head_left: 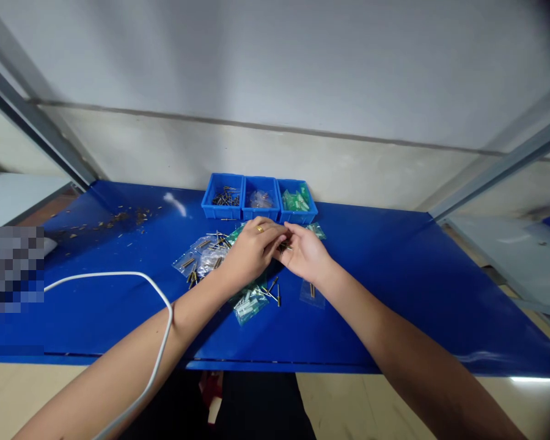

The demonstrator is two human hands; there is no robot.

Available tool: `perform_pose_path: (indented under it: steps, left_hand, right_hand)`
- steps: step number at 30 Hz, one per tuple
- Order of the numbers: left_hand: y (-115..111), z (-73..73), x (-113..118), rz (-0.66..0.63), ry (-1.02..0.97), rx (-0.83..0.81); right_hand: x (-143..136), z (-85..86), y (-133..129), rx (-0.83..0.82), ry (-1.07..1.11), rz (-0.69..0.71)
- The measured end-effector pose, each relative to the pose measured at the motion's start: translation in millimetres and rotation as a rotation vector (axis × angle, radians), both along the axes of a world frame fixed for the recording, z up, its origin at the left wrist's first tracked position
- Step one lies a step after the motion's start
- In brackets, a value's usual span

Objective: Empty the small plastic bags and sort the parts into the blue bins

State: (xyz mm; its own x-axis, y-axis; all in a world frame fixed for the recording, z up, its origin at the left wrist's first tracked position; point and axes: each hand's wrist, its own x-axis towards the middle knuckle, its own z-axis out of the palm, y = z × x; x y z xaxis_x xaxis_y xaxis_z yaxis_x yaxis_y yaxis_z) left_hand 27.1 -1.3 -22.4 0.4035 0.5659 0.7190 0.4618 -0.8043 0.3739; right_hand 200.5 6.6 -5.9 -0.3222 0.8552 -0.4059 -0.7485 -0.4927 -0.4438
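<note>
My left hand, with a ring on one finger, reaches over to my right hand, its curled fingertips at the right palm. The right hand is cupped, palm turned inward, around several dark pin-like pieces that look like blind rivets. Whatever the left fingertips pinch is hidden. Below the hands lie loose rivets, a green-tinted bag of pale plugs and a clear bag with brass-coloured pins. More clear bags are heaped left of my left hand, partly covered by it.
Three blue bins stand behind my hands: one with rivets, one with clear bags, one with green bags. Brown debris is scattered on the blue table at left. A white cable crosses my left forearm.
</note>
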Motion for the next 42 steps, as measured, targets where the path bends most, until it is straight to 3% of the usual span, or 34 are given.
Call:
perform_pose_path:
  steps: [4,8,13,18,25,35,42]
  left_hand:
    - [2,-0.2,-2,0.116,-0.019,-0.051]
    - [7,-4.3,-5,0.12,0.114,-0.106]
    - [6,-4.7,-4,0.106,0.407,-0.201]
    - [4,-7.7,-4,0.143,0.536,-0.186]
    - [14,-19.2,-3,0.12,0.543,-0.153]
    - [22,-16.0,-1,0.113,0.6,-0.205]
    - [18,-10.5,-1,0.131,0.638,-0.177]
  right_hand:
    - [11,7.5,10,-0.102,-0.12,-0.13]
    - [26,13.1,20,-0.07,-0.176,-0.208]
    - [28,15.4,21,-0.037,-0.205,-0.205]
    - [22,13.7,18,-0.028,-0.209,-0.184]
    - [18,2.7,18,-0.004,-0.239,-0.162]
    - [14,9.3,12,-0.034,-0.29,-0.118]
    - [16,2.0,15,-0.017,-0.266,-0.123]
